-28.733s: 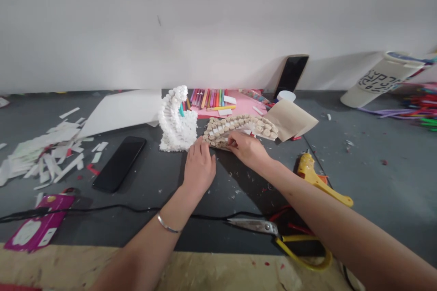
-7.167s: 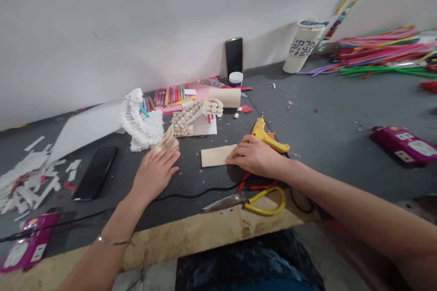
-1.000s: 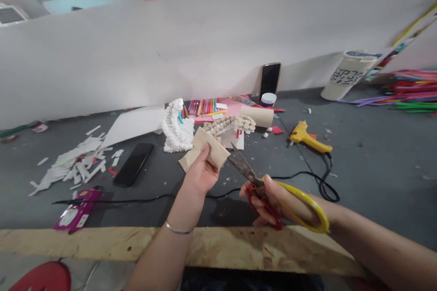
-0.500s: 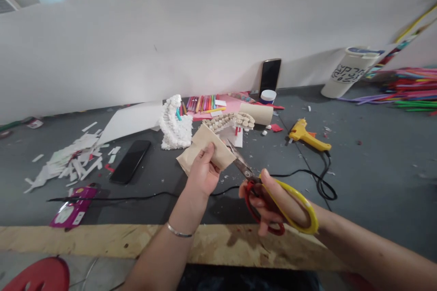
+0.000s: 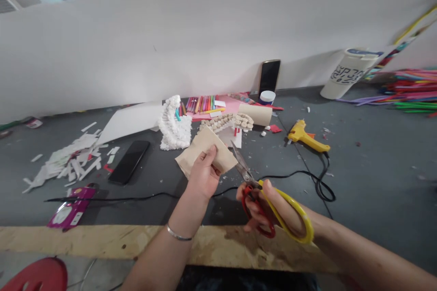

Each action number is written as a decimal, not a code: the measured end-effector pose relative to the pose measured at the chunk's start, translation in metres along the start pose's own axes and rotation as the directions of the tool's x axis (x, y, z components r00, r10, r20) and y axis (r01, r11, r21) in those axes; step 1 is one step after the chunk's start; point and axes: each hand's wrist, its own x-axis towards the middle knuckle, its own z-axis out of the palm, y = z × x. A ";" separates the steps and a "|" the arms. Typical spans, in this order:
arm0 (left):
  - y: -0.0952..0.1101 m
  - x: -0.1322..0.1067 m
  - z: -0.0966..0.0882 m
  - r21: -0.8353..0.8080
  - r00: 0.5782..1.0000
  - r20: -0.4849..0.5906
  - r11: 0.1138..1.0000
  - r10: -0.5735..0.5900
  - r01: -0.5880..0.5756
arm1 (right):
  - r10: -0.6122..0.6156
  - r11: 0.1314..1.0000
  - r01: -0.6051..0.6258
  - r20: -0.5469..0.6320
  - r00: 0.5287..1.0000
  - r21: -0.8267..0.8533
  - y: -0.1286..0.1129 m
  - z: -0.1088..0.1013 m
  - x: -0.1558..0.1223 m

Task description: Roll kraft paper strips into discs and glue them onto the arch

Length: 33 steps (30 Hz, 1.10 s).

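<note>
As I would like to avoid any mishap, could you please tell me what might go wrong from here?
The blades of the scissors in the right hand are at the edge of the brown paper, near the left hand, so a slip might nick a finger.
The tips point toward the tan model behind and could catch it.
The black cord runs close to the scissors; if snagged, it might drag the yellow glue gun.

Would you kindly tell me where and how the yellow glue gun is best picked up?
I'd grip the yellow glue gun by its handle, approaching from the near right side: it lies flat, with the slim handle pointing that way, though the black cord trails from its end.
</note>
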 end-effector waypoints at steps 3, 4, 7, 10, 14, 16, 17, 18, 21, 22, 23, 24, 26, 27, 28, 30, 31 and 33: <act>-0.002 0.000 0.001 0.017 1.000 0.016 1.000 0.003 -0.003 | 0.011 1.000 -0.011 -0.007 1.000 -0.009 0.000 -0.001 0.004; -0.003 -0.001 0.001 0.024 1.000 0.026 1.000 0.006 -0.007 | 0.018 1.000 -0.019 -0.017 1.000 -0.009 0.000 -0.002 0.005; -0.004 -0.002 0.001 0.060 0.994 0.106 0.998 0.031 -0.037 | 0.044 0.999 -0.044 -0.036 0.998 0.003 0.000 -0.003 0.008; -0.006 -0.004 -0.001 0.107 0.980 0.189 0.990 0.067 -0.088 | 0.054 0.998 -0.053 -0.045 0.998 0.027 -0.003 -0.002 0.008; -0.008 -0.003 -0.003 0.154 0.978 0.195 0.983 0.068 -0.099 | 0.050 0.997 -0.046 -0.053 0.997 0.066 -0.010 0.003 0.006; -0.009 -0.002 -0.004 0.158 0.981 0.182 0.982 0.071 -0.101 | 0.041 0.996 -0.036 -0.059 0.997 0.078 -0.010 0.005 0.007; -0.009 -0.002 -0.004 0.160 0.982 0.175 0.982 0.073 -0.102 | 0.038 0.996 -0.033 -0.061 0.997 0.080 -0.009 0.005 0.007; -0.009 -0.002 -0.004 0.161 0.983 0.168 0.982 0.075 -0.102 | 0.037 0.996 -0.033 -0.060 0.997 0.081 -0.008 0.004 0.008; -0.009 -0.002 -0.003 0.157 0.982 0.167 0.981 0.086 -0.112 | 0.042 0.997 -0.038 -0.060 0.997 0.066 -0.003 0.002 0.008; -0.009 -0.003 -0.003 0.153 0.981 0.172 0.982 0.088 -0.115 | 0.039 0.998 -0.035 -0.063 0.997 0.055 -0.002 0.001 0.008; -0.009 -0.003 -0.003 0.149 0.981 0.176 0.982 0.087 -0.114 | 0.032 0.999 -0.029 -0.070 0.997 0.043 -0.001 0.001 0.007; -0.008 -0.003 -0.003 0.148 0.980 0.178 0.983 0.083 -0.110 | 0.025 0.999 -0.022 -0.079 0.997 0.030 0.000 0.001 0.006; -0.008 -0.004 -0.002 0.152 0.981 0.181 0.983 0.074 -0.102 | 0.013 1.000 -0.012 -0.104 0.994 0.009 0.001 0.002 0.004; -0.008 -0.004 -0.002 0.157 0.980 0.184 0.982 0.071 -0.101 | 0.005 1.000 -0.005 -0.117 0.993 0.004 0.002 0.003 0.003; -0.008 -0.004 -0.002 0.164 0.980 0.187 0.981 0.069 -0.101 | -0.004 1.000 0.004 -0.121 0.993 0.002 0.002 0.003 0.003; -0.008 -0.004 -0.003 0.177 0.978 0.195 0.978 0.071 -0.107 | -0.025 1.000 0.026 -0.099 0.995 0.008 0.002 0.003 0.003; -0.008 -0.005 -0.003 0.184 0.977 0.200 0.977 0.070 -0.108 | -0.033 0.999 0.035 -0.083 0.996 0.019 0.001 0.003 0.003; -0.009 -0.005 -0.003 0.204 0.975 0.217 0.974 0.054 -0.100 | -0.033 0.998 0.037 -0.064 0.997 0.055 0.000 0.003 0.003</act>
